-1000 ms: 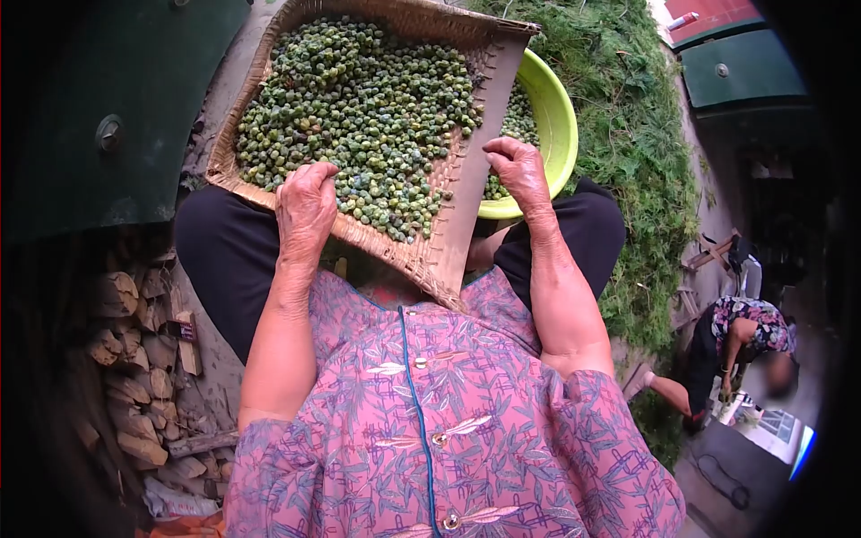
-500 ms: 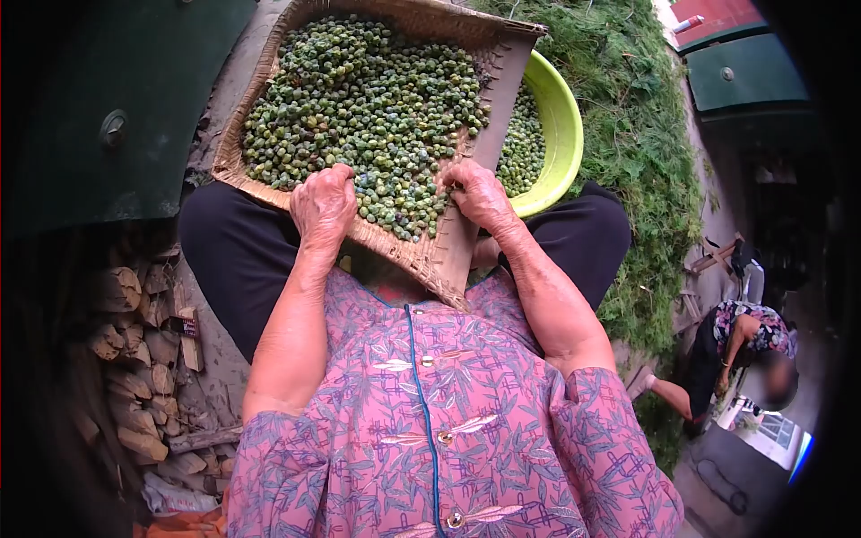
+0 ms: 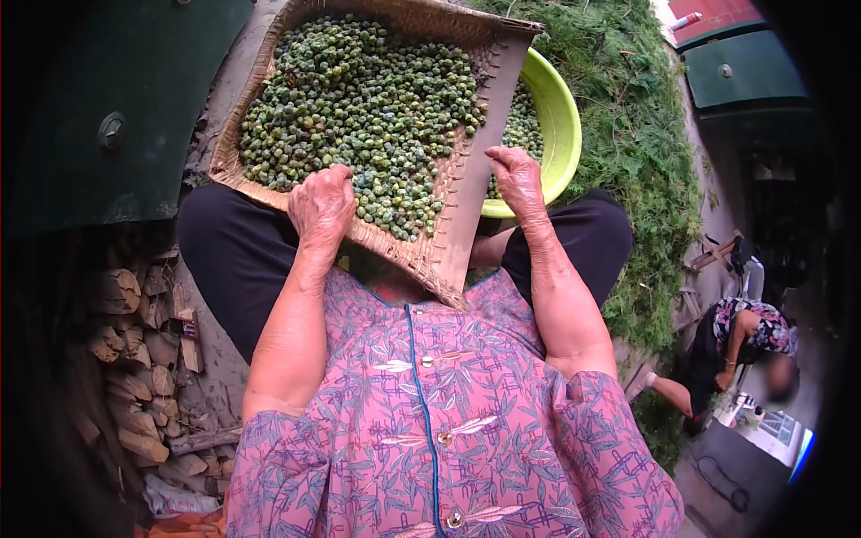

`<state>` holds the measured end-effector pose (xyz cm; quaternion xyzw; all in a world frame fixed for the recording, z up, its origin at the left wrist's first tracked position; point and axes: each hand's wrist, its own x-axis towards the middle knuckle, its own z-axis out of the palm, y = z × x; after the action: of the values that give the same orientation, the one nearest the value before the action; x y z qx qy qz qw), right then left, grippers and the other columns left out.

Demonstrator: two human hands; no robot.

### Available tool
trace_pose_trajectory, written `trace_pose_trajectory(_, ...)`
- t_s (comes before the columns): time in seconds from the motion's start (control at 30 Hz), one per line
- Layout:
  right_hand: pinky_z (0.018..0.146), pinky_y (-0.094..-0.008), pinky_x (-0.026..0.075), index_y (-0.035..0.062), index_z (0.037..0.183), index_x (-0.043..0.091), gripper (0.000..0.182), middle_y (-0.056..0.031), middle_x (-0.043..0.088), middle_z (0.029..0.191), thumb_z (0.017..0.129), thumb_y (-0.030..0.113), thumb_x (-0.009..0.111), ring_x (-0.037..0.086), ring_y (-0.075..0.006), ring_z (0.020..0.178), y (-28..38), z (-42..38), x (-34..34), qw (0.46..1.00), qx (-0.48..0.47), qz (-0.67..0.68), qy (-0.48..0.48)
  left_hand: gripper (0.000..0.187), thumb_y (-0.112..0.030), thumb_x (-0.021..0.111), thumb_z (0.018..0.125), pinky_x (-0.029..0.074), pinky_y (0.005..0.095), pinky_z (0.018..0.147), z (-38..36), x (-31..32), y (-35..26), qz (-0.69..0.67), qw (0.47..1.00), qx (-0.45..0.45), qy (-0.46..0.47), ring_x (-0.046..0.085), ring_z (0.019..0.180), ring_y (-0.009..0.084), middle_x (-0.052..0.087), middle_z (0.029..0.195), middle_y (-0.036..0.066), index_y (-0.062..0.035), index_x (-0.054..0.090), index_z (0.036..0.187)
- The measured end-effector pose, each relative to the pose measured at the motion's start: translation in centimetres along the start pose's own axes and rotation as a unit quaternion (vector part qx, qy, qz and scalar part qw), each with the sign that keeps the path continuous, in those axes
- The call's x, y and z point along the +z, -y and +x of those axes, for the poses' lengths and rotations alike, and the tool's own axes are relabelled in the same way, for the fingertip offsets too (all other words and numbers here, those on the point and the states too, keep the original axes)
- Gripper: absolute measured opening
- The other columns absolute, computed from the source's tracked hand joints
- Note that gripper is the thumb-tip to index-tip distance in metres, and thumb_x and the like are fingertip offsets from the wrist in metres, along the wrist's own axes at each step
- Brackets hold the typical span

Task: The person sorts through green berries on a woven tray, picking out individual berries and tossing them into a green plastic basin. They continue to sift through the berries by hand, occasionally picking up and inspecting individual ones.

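A woven winnowing basket (image 3: 446, 193) with a flat board-like lip rests tilted across my lap, heaped with small round green fruits (image 3: 359, 117), some brownish. My left hand (image 3: 323, 206) is closed at the basket's near edge, its fingertips at the fruits; anything inside them is hidden. My right hand (image 3: 517, 182) hangs above the lip and the near side of a yellow-green plastic basin (image 3: 563, 125). Its thumb and fingers are drawn together, and I cannot make out what they hold. More of the green fruits lie in the basin, partly hidden under the basket.
Cut green branches (image 3: 650, 197) cover the ground to the right. Split firewood (image 3: 143, 359) is stacked at left, below a dark green panel (image 3: 108, 81). At far right another person (image 3: 740, 345) bends forward near a pale object.
My right hand has moved right, from the fruits at the basket's lip to above the basin's near side. The left hand stays at the basket's near edge.
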<state>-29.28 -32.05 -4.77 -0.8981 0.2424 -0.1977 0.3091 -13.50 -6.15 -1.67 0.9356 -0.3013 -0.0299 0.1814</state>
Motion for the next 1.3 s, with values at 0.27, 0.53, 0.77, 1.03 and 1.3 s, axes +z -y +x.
trace_pose_trajectory(0.27, 0.074, -0.0367, 0.049, 0.005, 0.092, 0.065, 0.016, -0.0129, 0.062, 0.086, 0.077, 0.01, 0.065, 0.061, -0.0308, 0.083, 4.1, -0.2, 5.0, 0.997, -0.041, -0.027, 0.064, 0.009, -0.017, 0.058, 0.08, 0.049, 0.0404, 0.071, 0.0, -0.1, -0.4, 0.011, 1.0, -0.01, -0.01, 0.064, 0.078, 0.0264, 0.067, 0.08, 0.008, -0.0132, 0.067, 0.083)
trace_pose_trajectory(0.53, 0.076, -0.0402, 0.048, 0.0071, 0.091, 0.064, 0.017, -0.013, 0.061, 0.086, 0.076, 0.016, 0.065, 0.06, -0.0322, 0.083, 5.1, 0.4, 4.7, 0.997, 0.034, -0.063, 0.033, 0.009, -0.018, 0.059, 0.079, 0.049, 0.0414, 0.069, 0.0, 0.2, -0.1, -0.002, 1.0, -0.003, -0.019, 0.064, 0.078, 0.0282, 0.067, 0.08, 0.009, -0.0132, 0.066, 0.084)
trace_pose_trajectory(0.77, 0.08, -0.0397, 0.046, 0.008, 0.095, 0.064, 0.022, -0.015, 0.058, 0.09, 0.073, 0.005, 0.061, 0.057, -0.0318, 0.088, 0.9, 2.2, 0.4, 0.964, 0.088, -0.199, -0.153, 0.008, -0.016, 0.06, 0.078, 0.049, 0.0408, 0.07, 0.1, -0.1, -0.5, 0.001, 1.0, -0.016, -0.015, 0.064, 0.078, 0.0267, 0.066, 0.078, 0.008, -0.0118, 0.066, 0.081)
trace_pose_trajectory(1.03, 0.083, -0.0409, 0.045, 0.011, 0.1, 0.062, 0.03, -0.0132, 0.056, 0.098, 0.071, 0.013, 0.069, 0.055, -0.0309, 0.098, 2.9, 2.6, 4.9, 0.995, 0.032, -0.066, 0.069, 0.007, -0.016, 0.06, 0.078, 0.049, 0.0407, 0.068, -0.1, 0.2, -0.3, 0.005, 1.0, -0.003, -0.028, 0.063, 0.076, 0.0266, 0.066, 0.076, 0.008, -0.0117, 0.065, 0.079)
trace_pose_trajectory(1.3, 0.082, -0.0383, 0.048, 0.0075, 0.108, 0.057, 0.04, -0.0145, 0.06, 0.099, 0.07, 0.007, 0.068, 0.06, -0.0309, 0.091, 2.5, 3.8, 5.4, 0.994, 0.054, -0.063, 0.067, 0.006, -0.014, 0.06, 0.077, 0.049, 0.041, 0.067, -0.1, 0.5, -0.2, 0.01, 0.999, 0.005, -0.047, 0.063, 0.074, 0.027, 0.065, 0.074, 0.008, -0.0111, 0.066, 0.078)
